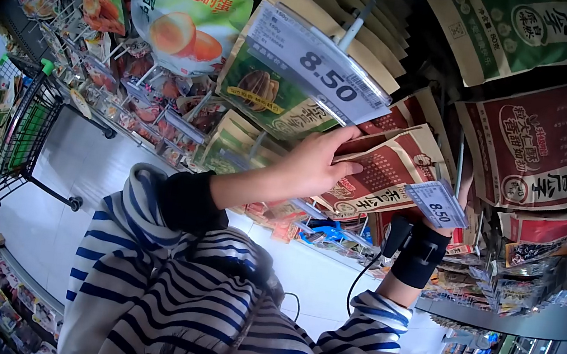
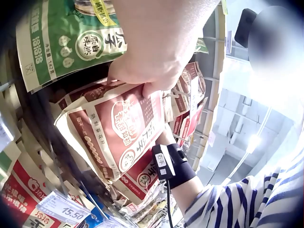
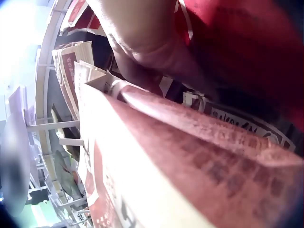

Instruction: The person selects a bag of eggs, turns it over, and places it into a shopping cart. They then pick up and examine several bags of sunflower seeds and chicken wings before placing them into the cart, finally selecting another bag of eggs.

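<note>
My left hand [image 1: 322, 161] pinches a red-brown paper packet of sunflower seeds [image 1: 390, 167] at its edge, the thumb on the printed front and the fingers behind. In the left wrist view, the thumb presses on the same packet [image 2: 126, 123], with more red-brown packets [image 2: 140, 178] close behind and below. My right hand [image 3: 147, 47] reaches in among the hanging packets, behind an upright red-brown one [image 3: 190, 147]. Its fingertips are lost in shadow there, and I cannot tell whether they grip anything. From the head view, packets and a price tag [image 1: 439, 205] cover most of that hand.
Green seed packets [image 1: 273, 96] hang behind a large price tag [image 1: 328, 67] on a metal hook. More red packets [image 1: 542, 144] hang at the right. A shopping cart [image 1: 23, 119] stands at the left on the pale floor [image 1: 79, 184]. Shelves of goods run along the aisle.
</note>
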`<state>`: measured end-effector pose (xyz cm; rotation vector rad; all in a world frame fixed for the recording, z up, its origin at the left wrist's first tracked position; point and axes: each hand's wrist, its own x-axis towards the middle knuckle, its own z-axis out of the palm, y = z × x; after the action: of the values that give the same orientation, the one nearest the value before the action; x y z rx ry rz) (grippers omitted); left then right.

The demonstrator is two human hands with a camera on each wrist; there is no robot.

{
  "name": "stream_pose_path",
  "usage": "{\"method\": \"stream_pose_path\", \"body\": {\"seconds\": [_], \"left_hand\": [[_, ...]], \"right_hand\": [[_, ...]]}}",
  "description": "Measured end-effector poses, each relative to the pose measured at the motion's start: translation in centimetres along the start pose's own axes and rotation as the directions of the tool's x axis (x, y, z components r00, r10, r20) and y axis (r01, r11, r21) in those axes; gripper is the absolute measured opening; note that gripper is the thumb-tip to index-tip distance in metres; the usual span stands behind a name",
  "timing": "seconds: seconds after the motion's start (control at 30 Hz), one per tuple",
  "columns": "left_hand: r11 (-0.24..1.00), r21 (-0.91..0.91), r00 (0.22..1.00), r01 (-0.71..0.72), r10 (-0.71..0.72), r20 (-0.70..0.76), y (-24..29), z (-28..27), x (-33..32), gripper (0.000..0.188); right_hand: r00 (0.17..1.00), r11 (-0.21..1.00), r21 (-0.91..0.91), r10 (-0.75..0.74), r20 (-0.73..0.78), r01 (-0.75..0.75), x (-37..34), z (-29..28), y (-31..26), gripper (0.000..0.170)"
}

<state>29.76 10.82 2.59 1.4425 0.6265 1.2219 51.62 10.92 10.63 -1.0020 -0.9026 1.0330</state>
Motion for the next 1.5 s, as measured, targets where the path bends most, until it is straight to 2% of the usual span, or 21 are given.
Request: {"method": "stream_pose_path", "body": {"seconds": [0.37,0.47,0.57,0.97,1.07,1.37,1.47,1.5], "left_hand": [[1.0,-0.005,0.999,-0.029,0.029,-0.038,-0.4,0.0,-0.1,0.026],[1.0,0.012,1.0,0.025,-0.025,-0.008,0.3,-0.3,-0.1,0.026],[0.999,0.034,1.0,0.011,-0.011,-0.015,0.1,-0.2,-0.1,0.025],[0.999,-0.034,0.999,-0.02,0.019,-0.038,-0.3,0.1,0.1,0.026],[1.0,0.027,1.0,-0.014,0.015,-0.024,-0.1,0.0,0.2,0.029],[0.999,0.043,0.999,0.001,0.001,-0.045,-0.3,0.3,0.1,0.028],[0.998,-0.046,0.999,0.034,-0.036,-0.034,0.2,0.3,-0.1,0.029],[1.0,-0.017,0.999,0.02,-0.021,-0.041,0.2,0.3,-0.1,0.029]], "right_hand": [[1.0,1.0,-0.018,0.001,-0.015,-0.001,-2.4,-0.2,0.5,0.038],[1.0,1.0,-0.031,-0.007,-0.018,0.007,-3.1,-0.6,0.5,0.038],[1.0,0.999,-0.04,-0.013,-0.022,0.012,-3.4,-0.6,0.4,0.038],[0.997,0.991,-0.12,-0.071,-0.024,0.068,-1.1,0.0,-0.1,0.038],[0.997,0.99,-0.123,-0.078,-0.025,0.074,-0.8,0.0,-0.2,0.038],[0.995,0.985,-0.144,-0.093,-0.023,0.089,-0.9,-0.6,-0.6,0.037],[0.995,0.986,-0.139,-0.095,-0.025,0.091,-0.6,-0.7,-0.5,0.037],[0.995,0.986,-0.14,-0.093,-0.026,0.088,-0.6,-0.7,-0.7,0.037]]}}
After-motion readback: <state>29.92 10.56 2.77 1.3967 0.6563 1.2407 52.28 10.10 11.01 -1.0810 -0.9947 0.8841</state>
